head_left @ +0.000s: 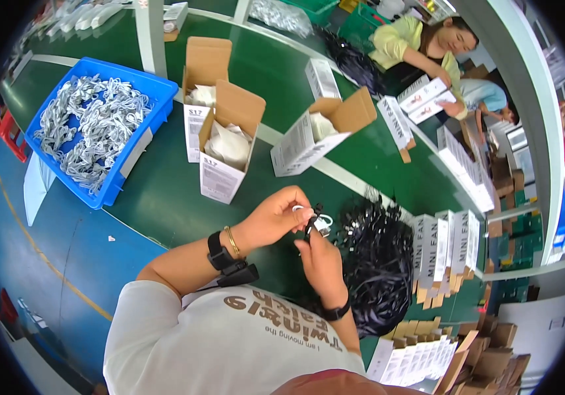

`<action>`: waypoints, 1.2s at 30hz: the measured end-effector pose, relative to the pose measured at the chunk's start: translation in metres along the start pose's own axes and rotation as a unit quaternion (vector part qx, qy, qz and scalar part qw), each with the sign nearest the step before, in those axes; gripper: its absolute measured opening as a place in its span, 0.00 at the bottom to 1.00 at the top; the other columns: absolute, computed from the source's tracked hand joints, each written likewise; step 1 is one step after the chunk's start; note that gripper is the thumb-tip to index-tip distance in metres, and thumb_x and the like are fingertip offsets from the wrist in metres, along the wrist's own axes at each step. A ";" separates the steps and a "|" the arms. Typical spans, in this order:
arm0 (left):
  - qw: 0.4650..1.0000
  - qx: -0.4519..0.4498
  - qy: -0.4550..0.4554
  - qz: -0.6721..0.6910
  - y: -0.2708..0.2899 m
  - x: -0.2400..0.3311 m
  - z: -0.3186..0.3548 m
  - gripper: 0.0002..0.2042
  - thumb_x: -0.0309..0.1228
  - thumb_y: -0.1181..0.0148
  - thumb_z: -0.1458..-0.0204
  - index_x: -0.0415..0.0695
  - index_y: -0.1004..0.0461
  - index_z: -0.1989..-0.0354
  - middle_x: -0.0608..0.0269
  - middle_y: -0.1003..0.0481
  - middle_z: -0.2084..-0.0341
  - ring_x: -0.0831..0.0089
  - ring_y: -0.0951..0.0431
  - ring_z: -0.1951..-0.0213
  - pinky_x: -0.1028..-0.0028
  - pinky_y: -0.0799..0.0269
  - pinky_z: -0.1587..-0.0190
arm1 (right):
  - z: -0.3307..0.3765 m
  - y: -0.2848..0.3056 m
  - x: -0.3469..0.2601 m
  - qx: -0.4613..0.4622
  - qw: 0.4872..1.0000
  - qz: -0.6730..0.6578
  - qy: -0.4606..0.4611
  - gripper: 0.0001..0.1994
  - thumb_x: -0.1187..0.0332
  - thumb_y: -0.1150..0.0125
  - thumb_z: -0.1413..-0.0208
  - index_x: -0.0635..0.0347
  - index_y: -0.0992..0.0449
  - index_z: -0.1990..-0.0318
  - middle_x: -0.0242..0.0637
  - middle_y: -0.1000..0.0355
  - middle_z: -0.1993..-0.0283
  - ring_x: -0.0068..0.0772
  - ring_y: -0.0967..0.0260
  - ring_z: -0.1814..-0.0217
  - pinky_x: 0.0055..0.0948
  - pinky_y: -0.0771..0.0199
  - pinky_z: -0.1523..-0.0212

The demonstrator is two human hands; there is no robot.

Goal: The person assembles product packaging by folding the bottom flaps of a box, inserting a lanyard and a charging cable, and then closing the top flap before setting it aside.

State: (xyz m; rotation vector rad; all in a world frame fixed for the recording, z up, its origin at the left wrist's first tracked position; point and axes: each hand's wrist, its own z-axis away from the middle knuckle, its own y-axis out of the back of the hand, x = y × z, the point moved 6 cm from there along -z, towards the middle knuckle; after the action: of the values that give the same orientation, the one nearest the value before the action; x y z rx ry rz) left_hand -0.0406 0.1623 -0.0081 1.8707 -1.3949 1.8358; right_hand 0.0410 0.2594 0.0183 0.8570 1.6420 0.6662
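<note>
My left hand (pixel 281 214), with a gold bracelet and a black band at its wrist, is closed in a pinch on a short white cable (pixel 324 220). Right beside it, my right hand (pixel 322 260) has its fingers closed on a black strap (pixel 311 224) that runs against the cable. Fingers partly hide both things, so I cannot tell whether strap and cable are joined. Close to my right hand lies a big heap of black straps (pixel 378 263). Beyond my hands stand three open white boxes (pixel 224 178) with brown flaps and white wrapped contents inside.
A blue tray (pixel 164 92) of coiled white cables sits on the left of the green table (pixel 157 191). White cartons (pixel 430 253) stand in a row at right, with more boxes (pixel 407 359) at lower right. Across the table, a person holds white boxes (pixel 425 99).
</note>
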 end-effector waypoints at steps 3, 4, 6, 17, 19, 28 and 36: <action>0.995 0.058 -0.010 -0.080 0.001 0.002 0.010 0.06 0.28 0.44 0.43 0.41 0.33 0.66 0.66 0.31 0.73 0.80 0.30 0.72 0.78 0.32 0.69 | 0.006 0.017 -0.028 -0.057 0.983 0.170 0.022 0.06 0.71 0.40 0.49 0.61 0.26 0.65 0.47 0.29 0.70 0.47 0.31 0.73 0.35 0.31 0.73; 0.980 0.056 -0.048 -0.186 -0.002 0.012 0.011 0.06 0.29 0.44 0.43 0.41 0.33 0.67 0.67 0.31 0.73 0.80 0.30 0.72 0.77 0.32 0.69 | 0.006 0.027 -0.034 -0.060 0.983 0.173 0.017 0.06 0.71 0.40 0.49 0.61 0.26 0.65 0.47 0.29 0.70 0.47 0.31 0.73 0.35 0.31 0.73; 0.911 0.054 -0.120 -0.392 -0.007 0.027 0.011 0.07 0.29 0.44 0.43 0.41 0.33 0.69 0.68 0.31 0.74 0.81 0.30 0.72 0.76 0.33 0.70 | -0.004 0.046 -0.045 -0.044 0.982 0.173 0.063 0.07 0.71 0.38 0.51 0.62 0.26 0.64 0.44 0.29 0.71 0.47 0.31 0.74 0.35 0.32 0.74; 0.996 -0.078 0.009 0.035 -0.005 0.012 0.005 0.06 0.28 0.44 0.43 0.41 0.33 0.67 0.69 0.32 0.75 0.81 0.30 0.71 0.78 0.34 0.68 | -0.032 0.042 -0.001 0.037 0.974 -0.221 -0.001 0.07 0.76 0.41 0.48 0.62 0.25 0.61 0.37 0.27 0.65 0.29 0.29 0.63 0.27 0.31 0.60; 0.990 -0.059 0.007 0.129 -0.002 0.010 0.003 0.05 0.28 0.44 0.43 0.41 0.33 0.66 0.69 0.32 0.74 0.81 0.30 0.70 0.79 0.33 0.67 | -0.030 0.021 0.008 0.116 0.937 -0.327 -0.033 0.10 0.74 0.43 0.45 0.64 0.28 0.55 0.38 0.26 0.58 0.27 0.30 0.53 0.27 0.32 0.50; 0.946 0.100 -0.234 -0.203 0.007 0.040 0.013 0.12 0.22 0.41 0.49 0.41 0.33 0.57 0.62 0.32 0.67 0.77 0.30 0.69 0.77 0.32 0.66 | -0.056 0.019 -0.036 0.136 0.927 -0.336 0.097 0.20 0.66 0.43 0.42 0.63 0.39 0.44 0.47 0.31 0.48 0.36 0.33 0.48 0.33 0.36 0.45; 0.874 0.186 -0.258 -0.368 0.012 0.043 0.014 0.25 0.20 0.38 0.53 0.42 0.38 0.45 0.56 0.36 0.55 0.67 0.31 0.57 0.74 0.32 0.57 | -0.142 0.080 -0.097 0.163 0.955 0.229 0.101 0.09 0.68 0.46 0.43 0.64 0.31 0.59 0.42 0.29 0.67 0.40 0.29 0.63 0.46 0.39 0.45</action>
State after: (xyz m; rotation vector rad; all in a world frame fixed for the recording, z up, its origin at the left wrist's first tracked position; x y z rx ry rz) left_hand -0.0471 0.1254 0.0196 2.7035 -0.2583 1.3045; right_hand -0.0697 0.2284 0.1692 1.4783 1.7788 0.8328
